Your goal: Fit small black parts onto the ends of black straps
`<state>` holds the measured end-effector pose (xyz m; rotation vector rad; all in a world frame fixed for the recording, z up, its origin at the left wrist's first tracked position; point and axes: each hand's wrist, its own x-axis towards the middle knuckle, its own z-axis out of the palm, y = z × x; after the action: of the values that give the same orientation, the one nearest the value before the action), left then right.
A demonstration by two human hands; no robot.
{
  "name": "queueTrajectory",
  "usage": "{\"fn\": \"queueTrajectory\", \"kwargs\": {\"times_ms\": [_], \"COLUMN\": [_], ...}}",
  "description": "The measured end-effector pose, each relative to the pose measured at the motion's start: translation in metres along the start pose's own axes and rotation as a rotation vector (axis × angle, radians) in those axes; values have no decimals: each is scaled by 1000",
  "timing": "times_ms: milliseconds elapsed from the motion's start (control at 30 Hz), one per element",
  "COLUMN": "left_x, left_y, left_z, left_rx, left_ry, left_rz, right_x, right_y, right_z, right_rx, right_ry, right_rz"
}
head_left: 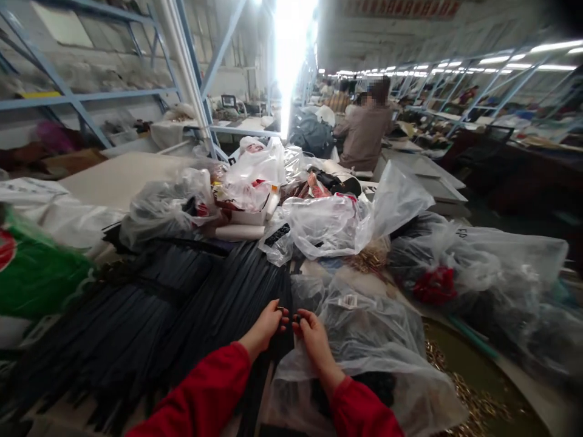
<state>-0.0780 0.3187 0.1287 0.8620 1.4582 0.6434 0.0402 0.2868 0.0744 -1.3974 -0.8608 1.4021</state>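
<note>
Hands (291, 325) hemmed between strips (191, 297), bags (364, 340)

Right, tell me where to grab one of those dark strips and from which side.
Probably pinch a dark strip at its near end, coming from above beside the left hand. The strips lie flat, fanned lengthwise away from the person, and their far ends run under the plastic bags.

The desk (113, 179) carries a spread of dark zipper strips (182, 303), clear plastic bags (328, 224) (some stuffed) and a green bag (36, 273).
</note>
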Motion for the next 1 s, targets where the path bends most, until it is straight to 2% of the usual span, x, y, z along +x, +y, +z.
{"fn": "queueTrajectory", "kwargs": {"times_ms": [133,233,300,367,500,567,633,867,933,1000], "left_x": [12,9,1,-14,-68,-101,-134,-227,-249,-274], "left_y": [14,18,21,21,6,-12,-37,-153,-180,-202], "left_z": [1,-17,-41,-71,-134,-156,-166,-153,-153,-151], "left_rx": [138,250,323,392,547,631,714,1089,1292,1575], "left_ry": [13,-31,-84,-149,-367,-513,-657,-1193,-1321,-1386], "left_rz": [40,139,211,274,357,354,337,227,213,241], "right_x": [-6,-24,-46,-79,-185,-246,-304,-482,-529,-577], "right_y": [-8,-18,-24,-24,3,28,56,161,186,204], "right_z": [12,31,42,48,59,74,95,177,203,228], "right_rx": [-285,-447,-515,-555,-536,-487,-429,-174,-93,-28], "right_ry": [45,64,112,229,571,694,765,938,974,1014], "right_rz": [-119,-234,-295,-305,-111,21,130,456,537,612]}}
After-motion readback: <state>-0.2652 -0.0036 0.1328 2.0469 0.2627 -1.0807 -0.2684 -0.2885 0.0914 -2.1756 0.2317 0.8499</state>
